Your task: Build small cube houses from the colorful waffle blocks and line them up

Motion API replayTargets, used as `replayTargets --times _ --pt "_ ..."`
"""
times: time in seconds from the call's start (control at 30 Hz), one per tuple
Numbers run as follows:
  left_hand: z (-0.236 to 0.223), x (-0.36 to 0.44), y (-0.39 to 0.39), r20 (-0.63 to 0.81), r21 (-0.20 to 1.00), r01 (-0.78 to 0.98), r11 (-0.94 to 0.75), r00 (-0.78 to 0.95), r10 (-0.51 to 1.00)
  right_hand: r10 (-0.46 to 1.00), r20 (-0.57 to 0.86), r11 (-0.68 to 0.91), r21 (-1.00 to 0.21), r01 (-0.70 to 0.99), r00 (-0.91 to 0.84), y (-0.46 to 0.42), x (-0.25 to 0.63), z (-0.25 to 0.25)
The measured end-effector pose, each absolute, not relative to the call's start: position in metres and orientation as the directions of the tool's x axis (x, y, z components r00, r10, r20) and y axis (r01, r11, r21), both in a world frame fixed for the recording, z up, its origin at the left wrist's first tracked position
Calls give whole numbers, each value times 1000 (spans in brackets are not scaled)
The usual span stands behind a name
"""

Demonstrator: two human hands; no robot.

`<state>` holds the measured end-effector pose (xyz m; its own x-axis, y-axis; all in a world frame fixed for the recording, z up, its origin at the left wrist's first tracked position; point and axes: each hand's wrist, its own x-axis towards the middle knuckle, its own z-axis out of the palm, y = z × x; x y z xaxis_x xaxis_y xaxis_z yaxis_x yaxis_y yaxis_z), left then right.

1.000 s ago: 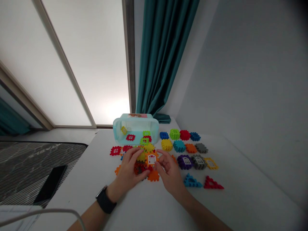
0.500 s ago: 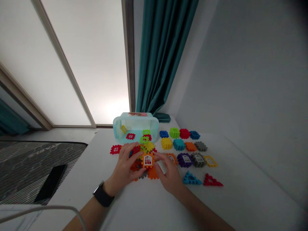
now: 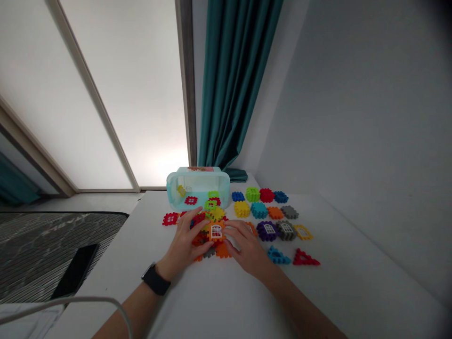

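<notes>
An orange toothed building block with a white arched window (image 3: pixel 216 231) is held between my two hands, above a pile of loose pieces. My left hand (image 3: pixel 184 241), with a black watch on its wrist, grips the block's left side between thumb and fingers. On the opposite edge, the fingertips and thumb of my right hand (image 3: pixel 249 247) close on it. Beneath and around lie a yellow piece (image 3: pixel 216 214), an orange piece (image 3: pixel 223 250) and a grey piece (image 3: pixel 209 253), partly hidden by the hands.
Behind the pile a clear blue plastic bin (image 3: pixel 171 188) lies on its side with several window pieces inside. To the right, stacks sorted by colour stand in rows, among them purple window blocks (image 3: pixel 267 230). Blue triangles (image 3: pixel 278 255) and red triangles (image 3: pixel 305 257) lie nearer.
My right hand's fingers have come further over the orange window block's right edge. The block stays between both hands, and the whole view has shifted slightly.
</notes>
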<state>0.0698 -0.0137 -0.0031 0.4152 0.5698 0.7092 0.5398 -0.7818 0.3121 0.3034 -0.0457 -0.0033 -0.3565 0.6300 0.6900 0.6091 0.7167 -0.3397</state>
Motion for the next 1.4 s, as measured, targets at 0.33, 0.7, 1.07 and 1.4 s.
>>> replayTargets --times 0.33,0.7,1.07,1.4 --pt "-5 76 -14 730 285 559 -779 400 554 618 713 711 -326 623 -332 -43 307 -3" --pt "-9 82 -17 695 424 512 -747 345 631 584 763 726 -339 598 -276 -45 306 -2" --pt "-4 83 -22 656 489 482 -727 347 671 604 752 720 -371 586 -265 -46 307 0" --pt "-3 84 -22 659 508 462 -726 334 674 623 739 715 -405 570 -258 -45 306 -3"
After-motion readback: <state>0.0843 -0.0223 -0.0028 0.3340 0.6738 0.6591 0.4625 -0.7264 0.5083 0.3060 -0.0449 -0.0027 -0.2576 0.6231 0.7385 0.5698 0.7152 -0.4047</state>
